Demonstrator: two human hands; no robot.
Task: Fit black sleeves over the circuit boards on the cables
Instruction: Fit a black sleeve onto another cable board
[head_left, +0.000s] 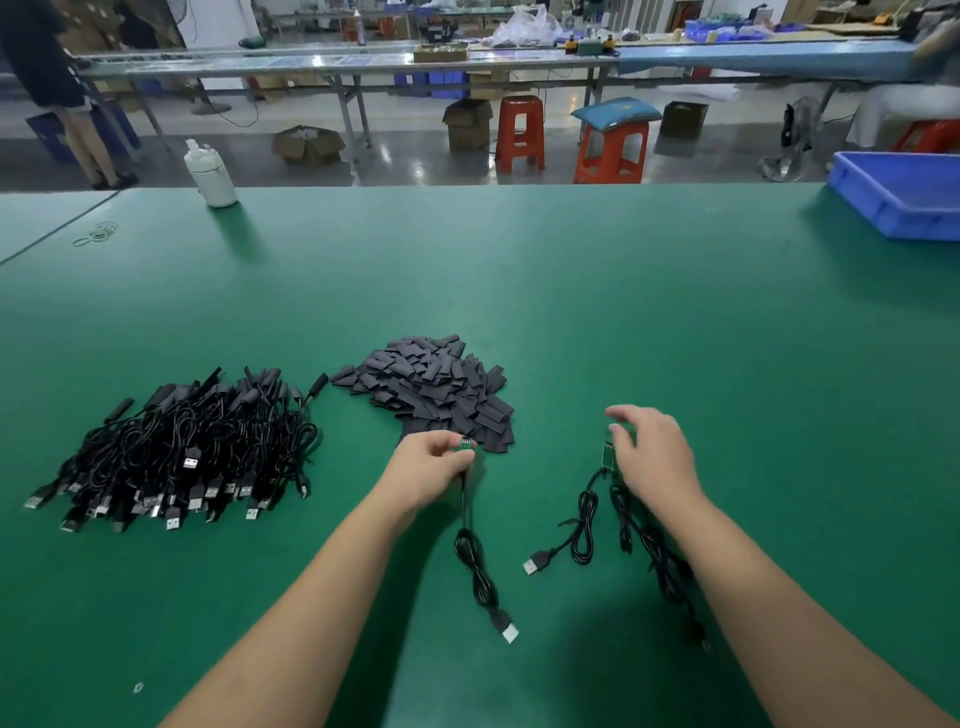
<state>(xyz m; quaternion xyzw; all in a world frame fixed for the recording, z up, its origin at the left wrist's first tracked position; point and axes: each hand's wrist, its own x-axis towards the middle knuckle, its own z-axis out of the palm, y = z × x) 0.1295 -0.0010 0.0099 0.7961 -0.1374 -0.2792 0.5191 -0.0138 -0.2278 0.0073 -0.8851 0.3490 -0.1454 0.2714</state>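
We see the fingers (457, 457) of the left hand (427, 470) pinching a small green circuit board (466, 445) at the lower edge of the pile of black sleeves (436, 387), just below the centre of the frame. From that board a black cable (475, 561) runs down the green table (623, 312) to a USB plug (506, 630) at lower centre.

To the right, the right hand (655, 452) hovers with its fingers (623, 415) loosely spread and grasping nothing, just beside a second circuit board (608, 456) that lies on the table. Its looped cable (584, 530) ends in another USB plug (535, 564); further cable (654, 561) lies partly hidden under the right forearm.

At centre left sits a large heap of finished cables (192, 447), USB ends towards us. A white bottle (210, 174) stands at the upper left of the table, rubber bands (97, 233) lie nearby, and a blue bin (898, 195) rests at the upper right edge.
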